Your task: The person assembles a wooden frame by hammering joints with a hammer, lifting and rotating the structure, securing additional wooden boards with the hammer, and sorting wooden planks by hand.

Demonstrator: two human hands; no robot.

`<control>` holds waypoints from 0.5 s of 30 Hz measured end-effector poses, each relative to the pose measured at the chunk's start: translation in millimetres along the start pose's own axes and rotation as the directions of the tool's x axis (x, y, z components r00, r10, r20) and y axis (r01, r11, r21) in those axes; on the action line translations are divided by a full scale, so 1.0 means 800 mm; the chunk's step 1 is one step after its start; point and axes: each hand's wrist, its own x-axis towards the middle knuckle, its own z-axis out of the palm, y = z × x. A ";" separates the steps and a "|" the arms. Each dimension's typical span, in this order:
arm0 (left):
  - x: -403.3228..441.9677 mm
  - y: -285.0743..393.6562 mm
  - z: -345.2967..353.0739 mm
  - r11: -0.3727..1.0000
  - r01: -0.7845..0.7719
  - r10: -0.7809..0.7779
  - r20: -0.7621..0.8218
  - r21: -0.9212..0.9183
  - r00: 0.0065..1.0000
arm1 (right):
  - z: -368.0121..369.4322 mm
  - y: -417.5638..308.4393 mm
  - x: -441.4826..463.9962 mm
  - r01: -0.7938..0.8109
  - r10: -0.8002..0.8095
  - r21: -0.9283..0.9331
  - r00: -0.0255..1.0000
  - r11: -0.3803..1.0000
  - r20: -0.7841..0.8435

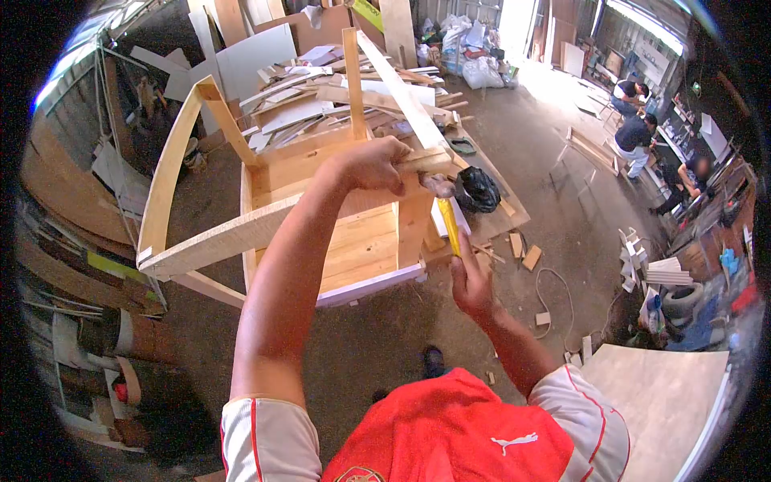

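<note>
My left hand (pixel 371 167) is closed around a short piece of wood (pixel 426 160), held at the corner of a wooden furniture frame (pixel 218 236). My right hand (pixel 472 283) grips the yellow handle of a hammer (pixel 449 225). The hammer's head is up by the wood piece and the frame's corner; whether they touch I cannot tell. The frame has a curved side rail, upright posts and a boxed base with a plank bottom (pixel 360 251). My left forearm crosses over the rail and hides part of it.
Behind the frame lies a heap of wood offcuts (pixel 309 100). A black plastic bag (pixel 477 190) sits just right of the hammer. Small wood blocks (pixel 532 257) and a cord (pixel 569 293) lie on the floor. Several people (pixel 636 135) are at the far right. A board (pixel 654 402) is at lower right.
</note>
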 end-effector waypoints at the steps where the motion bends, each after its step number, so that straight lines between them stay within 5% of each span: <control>1: -0.001 0.007 -0.004 0.999 0.019 -0.020 0.011 0.030 1.000 | -0.001 -0.001 0.001 0.004 -0.004 0.027 1.000 1.000 -0.027; 5: -0.002 0.001 0.001 0.998 0.040 -0.041 0.026 0.046 0.999 | 0.013 0.023 -0.034 0.097 -0.107 -0.121 0.991 0.988 -0.083; 6: -0.003 0.004 0.001 0.998 0.031 -0.031 0.013 0.048 0.999 | 0.015 0.020 -0.019 -0.008 0.008 0.000 1.000 1.000 0.030; 9: -0.005 0.010 -0.006 0.998 0.008 -0.007 -0.025 0.055 1.000 | 0.006 0.002 -0.003 -0.037 0.036 0.078 0.999 0.996 0.008; 13: -0.002 -0.002 0.002 1.000 0.016 -0.016 -0.012 0.011 1.000 | 0.007 0.009 -0.026 0.028 -0.027 0.014 0.997 1.000 -0.066; 15: -0.006 0.011 0.002 0.999 0.032 -0.032 -0.008 0.033 0.999 | 0.006 0.011 -0.016 -0.067 0.062 0.056 0.995 0.996 0.075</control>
